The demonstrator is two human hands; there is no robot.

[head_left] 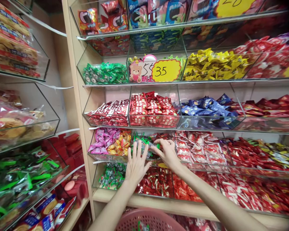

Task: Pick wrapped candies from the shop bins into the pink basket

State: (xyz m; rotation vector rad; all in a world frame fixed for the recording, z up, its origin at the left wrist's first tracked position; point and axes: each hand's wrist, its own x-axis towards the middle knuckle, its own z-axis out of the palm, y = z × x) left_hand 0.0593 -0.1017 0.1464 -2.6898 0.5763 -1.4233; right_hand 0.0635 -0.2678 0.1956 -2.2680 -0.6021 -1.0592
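Observation:
My left hand [136,163] has its fingers stretched out and spread over the green-wrapped candies [142,138] in a clear bin on the fourth shelf row. Close on its right, my right hand [168,154] reaches into the same bin with thumb and fingers bent together. A clear and green wrapped candy [155,145] shows at its fingertips. Dark red packets behind are partly covered by this hand. Below my arms, a pink perforated basket [156,216] holds a green-wrapped piece [143,226].
Pink candies [103,141] and golden candies [120,142] lie left of my hands, red-and-white packets [197,147] to the right. Clear bin fronts and shelf edges run across. A wooden upright [78,96] divides off the left shelves. A yellow price tag [166,71] hangs above.

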